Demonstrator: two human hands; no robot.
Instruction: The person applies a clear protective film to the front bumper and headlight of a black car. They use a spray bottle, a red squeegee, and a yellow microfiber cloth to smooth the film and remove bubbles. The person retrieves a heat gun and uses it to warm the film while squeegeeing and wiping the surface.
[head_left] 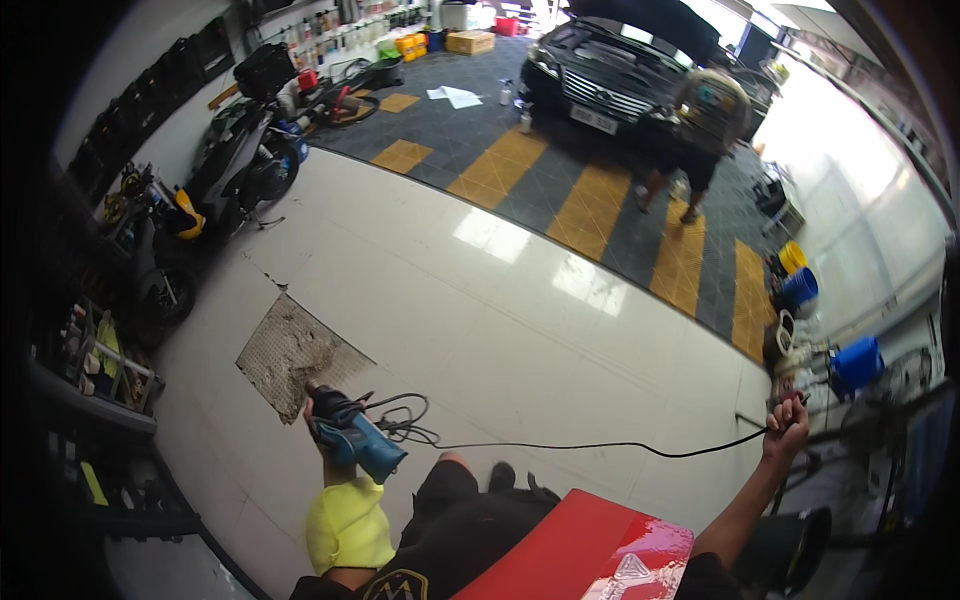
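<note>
The head-worn view (a wide fisheye) looks down and forward, hands [787,430] near, car [610,82] far.

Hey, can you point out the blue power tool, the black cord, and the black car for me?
Power tool [376,451]: head view, on its blue body.
Cord [540,444]: head view, on its long stretch across the picture.
Car [604,97]: head view, on its front grille.

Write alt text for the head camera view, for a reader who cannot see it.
Indoors, the wearer's left hand holds a blue-and-black power tool, while the right hand holds a black cord that loops beside the tool, above a pale floor. Beyond, another person stands at a dark car with its hood raised.
</note>
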